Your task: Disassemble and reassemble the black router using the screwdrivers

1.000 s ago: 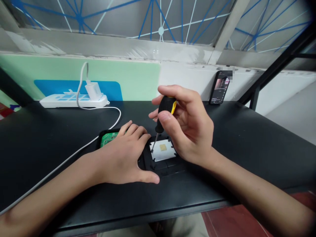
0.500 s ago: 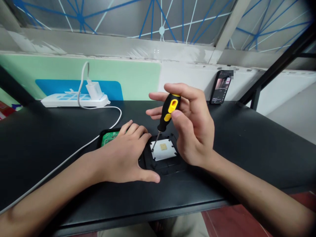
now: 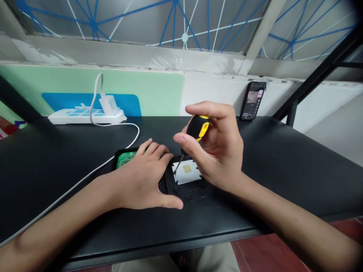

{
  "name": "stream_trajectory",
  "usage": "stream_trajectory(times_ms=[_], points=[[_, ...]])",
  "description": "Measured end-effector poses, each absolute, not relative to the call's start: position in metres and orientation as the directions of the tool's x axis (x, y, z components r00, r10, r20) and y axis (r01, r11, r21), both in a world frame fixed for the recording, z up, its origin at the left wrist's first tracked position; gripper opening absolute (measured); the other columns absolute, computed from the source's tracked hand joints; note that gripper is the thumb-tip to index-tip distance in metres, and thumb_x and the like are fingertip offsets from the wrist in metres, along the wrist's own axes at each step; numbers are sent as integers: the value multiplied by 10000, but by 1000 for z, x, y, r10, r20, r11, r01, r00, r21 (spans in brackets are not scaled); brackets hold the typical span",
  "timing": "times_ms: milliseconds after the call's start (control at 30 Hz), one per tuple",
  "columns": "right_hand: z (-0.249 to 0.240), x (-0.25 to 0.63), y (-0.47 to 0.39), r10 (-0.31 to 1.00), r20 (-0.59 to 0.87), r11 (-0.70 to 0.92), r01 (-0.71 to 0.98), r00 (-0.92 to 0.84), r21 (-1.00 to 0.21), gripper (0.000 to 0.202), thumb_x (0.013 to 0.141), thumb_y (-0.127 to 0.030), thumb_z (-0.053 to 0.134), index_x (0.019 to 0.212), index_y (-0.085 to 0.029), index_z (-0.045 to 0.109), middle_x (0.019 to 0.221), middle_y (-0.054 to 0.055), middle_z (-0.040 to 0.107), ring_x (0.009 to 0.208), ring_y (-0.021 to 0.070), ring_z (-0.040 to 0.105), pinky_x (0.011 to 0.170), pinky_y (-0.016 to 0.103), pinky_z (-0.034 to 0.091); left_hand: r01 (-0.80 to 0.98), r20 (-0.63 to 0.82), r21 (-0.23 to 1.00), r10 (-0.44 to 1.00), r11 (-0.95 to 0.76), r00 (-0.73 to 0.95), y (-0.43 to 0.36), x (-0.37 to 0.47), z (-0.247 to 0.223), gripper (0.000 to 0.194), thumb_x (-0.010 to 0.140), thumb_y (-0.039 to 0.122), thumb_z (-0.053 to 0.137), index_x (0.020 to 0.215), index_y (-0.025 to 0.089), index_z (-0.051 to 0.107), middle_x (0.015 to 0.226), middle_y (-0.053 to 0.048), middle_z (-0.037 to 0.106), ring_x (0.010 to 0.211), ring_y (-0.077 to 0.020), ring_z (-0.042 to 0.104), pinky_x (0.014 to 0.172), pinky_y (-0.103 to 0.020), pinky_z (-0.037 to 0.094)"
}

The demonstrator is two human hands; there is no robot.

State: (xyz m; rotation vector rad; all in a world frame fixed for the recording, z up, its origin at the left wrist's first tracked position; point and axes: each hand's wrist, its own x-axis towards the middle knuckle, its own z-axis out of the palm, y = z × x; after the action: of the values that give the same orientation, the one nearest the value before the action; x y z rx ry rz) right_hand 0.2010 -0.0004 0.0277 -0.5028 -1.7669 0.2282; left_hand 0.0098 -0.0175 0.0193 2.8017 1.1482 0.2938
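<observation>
My right hand [image 3: 218,145] grips a black and yellow screwdriver [image 3: 195,128] by its handle. The screwdriver leans, and its tip meets a dark screw at the left edge of a white plate [image 3: 184,178]. A small beige square [image 3: 187,168] sits on that plate, with several dark screws or posts around its edges. The plate lies in a black plastic housing [image 3: 195,192]. My left hand [image 3: 147,175] rests flat with fingers spread across the housing's left part, its thumb stretched along the near side. Beyond it a green circuit board [image 3: 124,158] shows in part; the hand hides the rest.
A white power strip [image 3: 65,116] with a plugged-in charger [image 3: 108,105] stands at the back left. Its white cable [image 3: 82,181] runs over the black table [image 3: 297,170] past my left arm. A phone [image 3: 253,101] leans against the wall at the back right.
My right hand has turned the screwdriver handle, and its thumb has swung left across the handle. The screwdriver tip stays at the same screw. My left hand has barely moved.
</observation>
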Motion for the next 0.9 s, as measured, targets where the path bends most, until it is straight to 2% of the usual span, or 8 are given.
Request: stream_trajectory(times_ms=[133,267,433,567,633,767,900], points=[[28,200,-2,496,848,868,121,-186,-481,282,1002,-306,576,1283,-319,591,1272,33,635,960,198,731,801,402,664,688,144,164,707,-707,693,-17,9,18,849,722,796,711,1273,156,617,1302,-174,599,1293,-449,488,1194,-668,188],[29,201,-1,526,822,845,32,-218,-533,330,1051,-281,468,1368,-304,558,1226,31,660,933,156,746,826,355,675,689,138,160,707,-707,693,-16,9,18,902,714,795,727,1302,119,619,1246,-179,614,1233,-438,523,1182,-657,218],[27,199,3,540,826,841,79,-159,-535,319,1009,-332,569,1326,-300,592,1174,30,679,858,151,734,769,342,692,696,124,146,711,-703,692,-16,10,19,921,724,804,708,1318,108,607,1278,-188,603,1265,-444,505,1189,-665,197],[26,199,5,510,854,859,110,-104,-500,311,919,-315,716,1222,-335,651,1195,16,657,769,137,698,649,301,660,702,108,135,715,-699,691,-17,10,18,929,722,800,710,1331,109,591,1323,-201,593,1329,-452,467,1207,-649,184],[26,200,4,493,864,868,117,-104,-482,285,930,-338,699,1211,-348,656,1194,13,654,743,135,691,631,302,648,704,108,133,716,-698,690,-17,9,18,925,718,800,714,1322,110,596,1321,-200,592,1327,-452,468,1209,-646,184],[24,202,3,532,830,846,85,-164,-526,302,1038,-340,493,1326,-349,584,1214,16,666,836,156,736,750,360,672,690,117,148,705,-709,699,-16,10,19,916,736,801,706,1304,89,606,1263,-194,603,1284,-439,503,1207,-662,171],[22,203,3,543,819,836,28,-182,-548,383,1039,-293,481,1415,-357,506,1239,12,680,924,176,753,808,390,679,693,122,168,712,-701,691,-16,10,19,892,720,798,722,1261,95,632,1226,-184,610,1258,-441,521,1200,-667,185]])
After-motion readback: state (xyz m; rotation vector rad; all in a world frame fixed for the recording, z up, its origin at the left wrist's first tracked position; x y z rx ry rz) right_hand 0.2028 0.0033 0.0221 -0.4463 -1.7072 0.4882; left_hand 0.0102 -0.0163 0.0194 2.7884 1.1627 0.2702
